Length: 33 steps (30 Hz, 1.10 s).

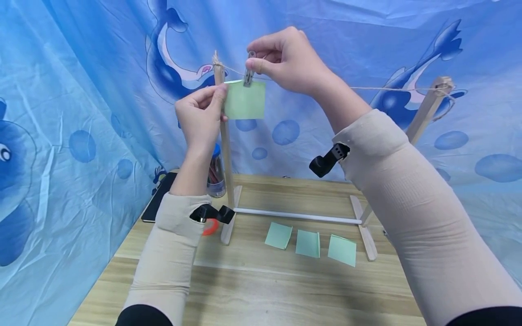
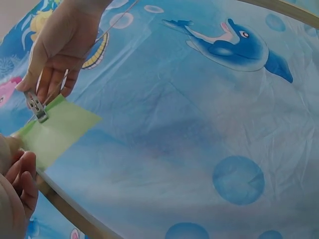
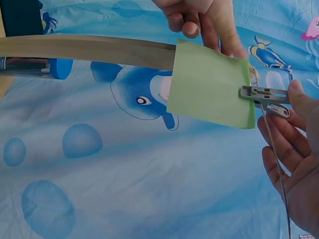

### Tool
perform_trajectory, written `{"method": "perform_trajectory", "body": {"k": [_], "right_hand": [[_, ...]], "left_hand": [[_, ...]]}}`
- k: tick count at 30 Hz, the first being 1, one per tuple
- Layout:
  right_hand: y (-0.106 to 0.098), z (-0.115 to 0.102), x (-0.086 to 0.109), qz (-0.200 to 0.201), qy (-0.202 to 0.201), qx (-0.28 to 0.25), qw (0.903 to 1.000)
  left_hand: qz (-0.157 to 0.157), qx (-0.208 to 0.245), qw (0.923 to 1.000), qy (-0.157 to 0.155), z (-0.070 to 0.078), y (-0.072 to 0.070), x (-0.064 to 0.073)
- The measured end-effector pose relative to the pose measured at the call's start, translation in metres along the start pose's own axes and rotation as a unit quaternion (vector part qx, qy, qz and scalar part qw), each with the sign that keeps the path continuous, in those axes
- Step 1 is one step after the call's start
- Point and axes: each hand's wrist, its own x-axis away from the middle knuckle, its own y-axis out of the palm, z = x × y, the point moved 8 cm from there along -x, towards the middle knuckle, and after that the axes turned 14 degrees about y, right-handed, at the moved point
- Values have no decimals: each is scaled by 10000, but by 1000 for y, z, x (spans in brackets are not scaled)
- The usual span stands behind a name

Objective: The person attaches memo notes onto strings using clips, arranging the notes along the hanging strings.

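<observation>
A green sticky note (image 1: 246,103) hangs at the string (image 1: 379,88) near the left post, its top edge folded over. With thumb and fingers my left hand (image 1: 201,113) pinches the note's upper left corner. My right hand (image 1: 293,63) holds a grey clothespin (image 3: 264,94) between thumb and fingers. The clothespin's jaws sit over the note's top edge, at about its middle. In the right wrist view the string runs from the clothespin down past the right palm. Three more green notes (image 1: 307,243) lie in a row on the table, each with a folded edge.
A wooden frame with a left post (image 1: 227,149), a right post (image 1: 426,111) and a white bottom bar (image 1: 297,215) stands on the wooden table (image 1: 261,290). Behind the left forearm are a blue-lidded jar (image 1: 216,176), an orange ring (image 1: 210,227) and a dark flat object (image 1: 157,199).
</observation>
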Motion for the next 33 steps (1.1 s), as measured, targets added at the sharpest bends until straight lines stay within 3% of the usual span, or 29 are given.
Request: {"method": "perform_trajectory", "body": {"k": [4, 14, 23, 33], "right_hand": [[2, 4, 0, -40, 135, 9, 9999], [2, 12, -1, 20, 364, 150, 9992], [4, 19, -1, -126, 588, 406, 9974], [-1, 25, 7, -20, 553, 552, 9969]], "left_hand": [[219, 27, 9997, -65, -8, -9, 6], [90, -49, 9997, -235, -33, -24, 23], [-79, 0, 9993, -378, -46, -26, 30], [5, 105, 9998, -192, -51, -27, 34]]}}
